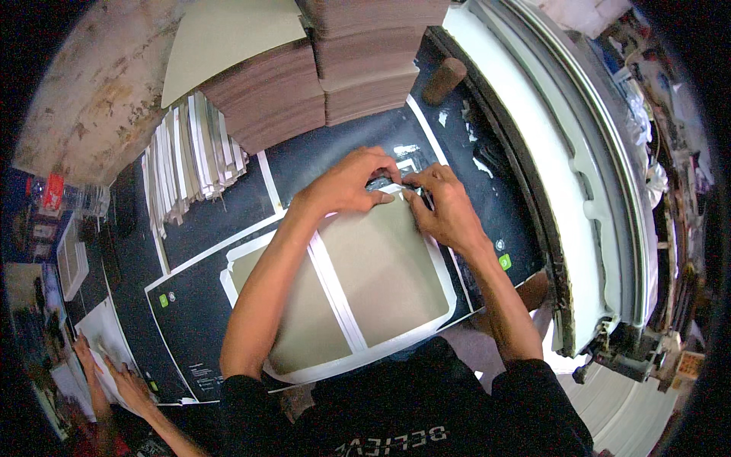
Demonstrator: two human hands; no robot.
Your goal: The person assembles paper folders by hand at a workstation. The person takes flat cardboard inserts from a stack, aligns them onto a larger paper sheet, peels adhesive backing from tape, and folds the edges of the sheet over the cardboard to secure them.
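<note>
On the dark tabletop before me lies a cover blank: two grey-brown boards (pixel 388 266) on a white paper sheet (pixel 403 340), whose margin shows around them. A white strip (pixel 335 293) runs between the boards. At the far right corner, my left hand (pixel 354 183) has its thumb and curled fingers closed on the white paper margin. Close beside it, my right hand (pixel 445 206) pinches the same margin with thumb and forefinger. Their fingertips partly hide the paper there.
Tall stacks of brown board (pixel 266 99) stand at the back. Left of them leans a bundle of white and grey strips (pixel 194 156). A long machine with a pale roller (pixel 563 145) borders the right side. At lower left, another person's hands (pixel 126 385) work on white paper.
</note>
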